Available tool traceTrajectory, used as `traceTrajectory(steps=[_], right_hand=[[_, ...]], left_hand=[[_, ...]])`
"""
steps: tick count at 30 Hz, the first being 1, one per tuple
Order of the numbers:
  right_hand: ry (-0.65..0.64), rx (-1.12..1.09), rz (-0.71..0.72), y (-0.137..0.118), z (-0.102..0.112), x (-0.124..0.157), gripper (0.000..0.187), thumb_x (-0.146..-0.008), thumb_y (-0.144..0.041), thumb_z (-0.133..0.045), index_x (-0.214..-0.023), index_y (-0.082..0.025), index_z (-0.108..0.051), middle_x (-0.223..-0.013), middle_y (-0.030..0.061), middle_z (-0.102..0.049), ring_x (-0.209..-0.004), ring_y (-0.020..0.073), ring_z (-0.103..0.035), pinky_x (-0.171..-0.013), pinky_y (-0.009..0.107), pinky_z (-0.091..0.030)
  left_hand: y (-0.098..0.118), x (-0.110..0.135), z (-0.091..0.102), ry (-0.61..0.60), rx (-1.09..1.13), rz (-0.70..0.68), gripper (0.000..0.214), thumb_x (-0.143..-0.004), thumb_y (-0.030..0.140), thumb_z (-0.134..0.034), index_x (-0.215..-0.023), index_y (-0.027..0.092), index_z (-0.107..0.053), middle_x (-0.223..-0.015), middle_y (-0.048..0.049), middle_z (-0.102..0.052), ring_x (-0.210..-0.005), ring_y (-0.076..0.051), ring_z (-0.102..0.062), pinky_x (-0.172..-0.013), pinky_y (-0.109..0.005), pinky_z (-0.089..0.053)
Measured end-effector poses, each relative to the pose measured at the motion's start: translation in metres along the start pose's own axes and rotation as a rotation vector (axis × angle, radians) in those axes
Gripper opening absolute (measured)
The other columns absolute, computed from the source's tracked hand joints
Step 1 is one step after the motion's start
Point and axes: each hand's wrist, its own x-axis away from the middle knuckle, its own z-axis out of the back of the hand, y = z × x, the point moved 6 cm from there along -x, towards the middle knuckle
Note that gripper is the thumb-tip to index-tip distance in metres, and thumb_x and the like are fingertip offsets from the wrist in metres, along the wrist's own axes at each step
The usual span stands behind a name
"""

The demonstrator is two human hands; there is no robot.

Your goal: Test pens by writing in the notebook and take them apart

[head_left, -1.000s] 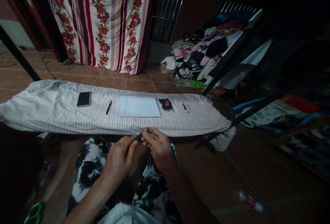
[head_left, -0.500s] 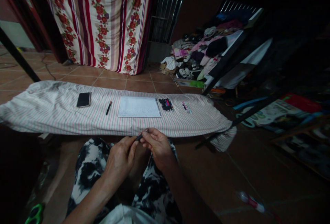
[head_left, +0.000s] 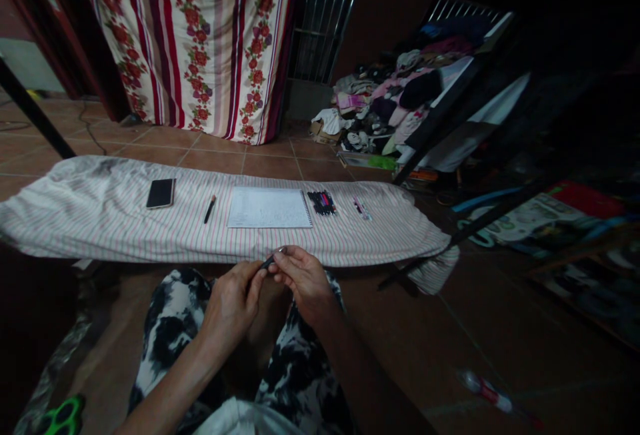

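Observation:
My left hand and my right hand meet above my lap, just in front of the ironing board's near edge. Between their fingers is a dark pen, with a small metal end showing by my right fingertips. Much of its barrel is hidden by my fingers. On the striped ironing board cover lie a black smartphone, a single pen, a spiral notebook, a bunch of pens and a few small pens.
Green-handled scissors lie on the floor at lower left. A plastic bottle lies at lower right. A heap of clothes sits beyond the board, beside a floral curtain. Dark metal board legs cross the view.
Both hands have risen slightly, still on the dark pen, and the whole view has shifted a little as my head moved.

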Motion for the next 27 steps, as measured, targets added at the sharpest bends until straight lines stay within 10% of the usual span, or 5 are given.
traceTrajectory(steps=[9,16,27], right_hand=[[-0.074,-0.009,0.046,-0.003,-0.001,0.003,0.039,-0.063,-0.032,-0.075,-0.098,-0.018,-0.063,-0.08,0.0027,-0.067,-0.066,0.0107,-0.062,-0.056,0.02,-0.043],[-0.023,-0.019,0.024,-0.001,0.002,-0.003,0.029,-0.056,-0.03,-0.079,-0.074,-0.014,-0.063,-0.068,0.0009,-0.065,-0.06,0.0087,-0.059,-0.053,0.019,-0.043],[-0.047,-0.024,-0.015,-0.002,0.003,-0.019,0.041,-0.057,-0.032,-0.079,-0.091,-0.014,-0.064,-0.073,0.0027,-0.067,-0.063,0.0106,-0.062,-0.056,0.02,-0.045]], left_hand=[[-0.005,-0.001,-0.001,-0.006,0.0,0.03,0.026,-0.087,0.024,-0.041,-0.096,0.015,-0.064,-0.087,-0.0075,-0.07,-0.079,-0.018,-0.066,-0.071,-0.028,-0.052],[-0.003,-0.003,-0.004,-0.019,0.02,0.02,0.026,-0.087,0.024,-0.041,-0.096,0.016,-0.064,-0.087,-0.007,-0.07,-0.08,-0.018,-0.066,-0.071,-0.027,-0.052],[-0.02,-0.014,-0.014,-0.035,-0.021,0.061,0.029,-0.088,0.024,-0.039,-0.098,0.015,-0.063,-0.091,-0.008,-0.07,-0.084,-0.019,-0.066,-0.074,-0.029,-0.051]])
